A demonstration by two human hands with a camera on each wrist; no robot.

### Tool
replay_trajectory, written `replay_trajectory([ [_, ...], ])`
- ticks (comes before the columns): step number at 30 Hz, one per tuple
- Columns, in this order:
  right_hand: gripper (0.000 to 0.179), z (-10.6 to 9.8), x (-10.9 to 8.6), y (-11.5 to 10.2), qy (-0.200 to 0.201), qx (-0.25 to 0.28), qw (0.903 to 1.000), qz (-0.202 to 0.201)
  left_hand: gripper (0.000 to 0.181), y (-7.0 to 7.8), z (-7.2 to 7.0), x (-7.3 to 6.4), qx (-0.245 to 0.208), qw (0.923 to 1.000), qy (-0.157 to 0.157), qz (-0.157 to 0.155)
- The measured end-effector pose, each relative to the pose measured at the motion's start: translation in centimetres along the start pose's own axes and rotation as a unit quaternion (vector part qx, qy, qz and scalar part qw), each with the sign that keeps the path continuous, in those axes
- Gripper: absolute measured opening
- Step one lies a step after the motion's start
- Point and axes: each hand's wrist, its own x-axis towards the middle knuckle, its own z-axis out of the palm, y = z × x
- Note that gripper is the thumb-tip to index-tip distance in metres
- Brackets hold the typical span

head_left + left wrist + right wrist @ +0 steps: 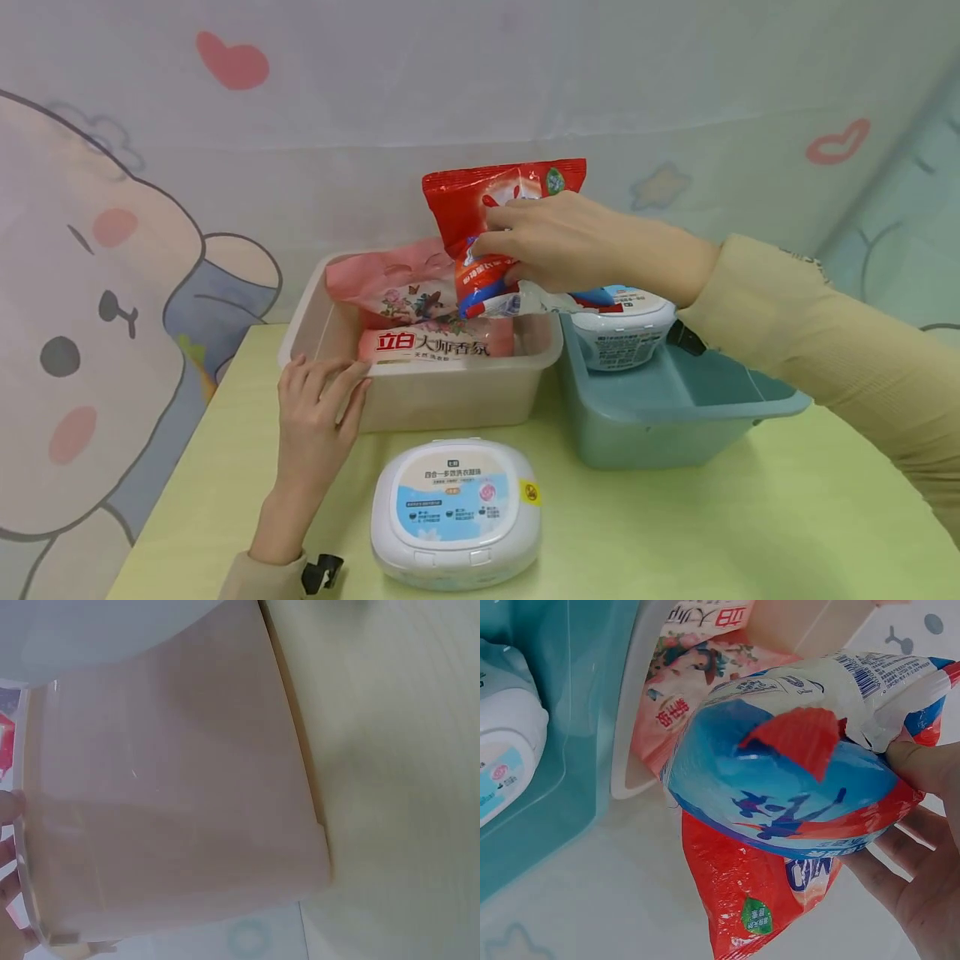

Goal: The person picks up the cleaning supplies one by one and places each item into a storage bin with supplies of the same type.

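Note:
A red and blue bag of laundry powder (480,208) hangs over the back of a white bin (450,392), and my right hand (555,242) grips it by its side. The right wrist view shows the thumb and fingers of that hand (922,862) around the crumpled bag (780,772). Inside the bin lie pink laundry powder bags (438,340). My left hand (318,417) rests on the bin's front left rim, its fingertips over the edge. In the left wrist view the bin's outer wall (172,795) fills much of the picture.
A white lidded box of laundry pods (456,512) sits on the yellow-green table (675,533) in front of the bin. To the right stands a teal bin (645,437) with a similar white tub (618,337) inside. A printed curtain (360,192) hangs behind.

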Motion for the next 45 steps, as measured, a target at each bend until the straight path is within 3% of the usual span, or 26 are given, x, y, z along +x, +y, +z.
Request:
replay_trajectory([
  [14, 0.042, 1.5, 2.7, 0.8, -0.059, 0.017, 0.9980, -0.016, 0.026, 0.0, 0.3, 0.0, -0.010, 0.9998, 0.018, 0.007],
  [22, 0.042, 2.3, 3.5, 1.2, -0.067, 0.054, 0.9962, -0.014, 0.026, 0.0, 0.2, 0.1, -0.005, 0.9999, 0.012, 0.005],
  [32, 0.047, 2.8, 5.7, 0.7, -0.096, 0.068, 0.9930, 0.002, 0.026, 0.1, 0.0, 0.2, -0.003, 0.9999, 0.011, 0.002],
  [45, 0.050, 4.8, 7.0, -0.1, -0.139, 0.068, 0.9879, 0.003, 0.023, 0.1, 0.3, 0.4, -0.009, 0.9996, 0.020, 0.019],
])
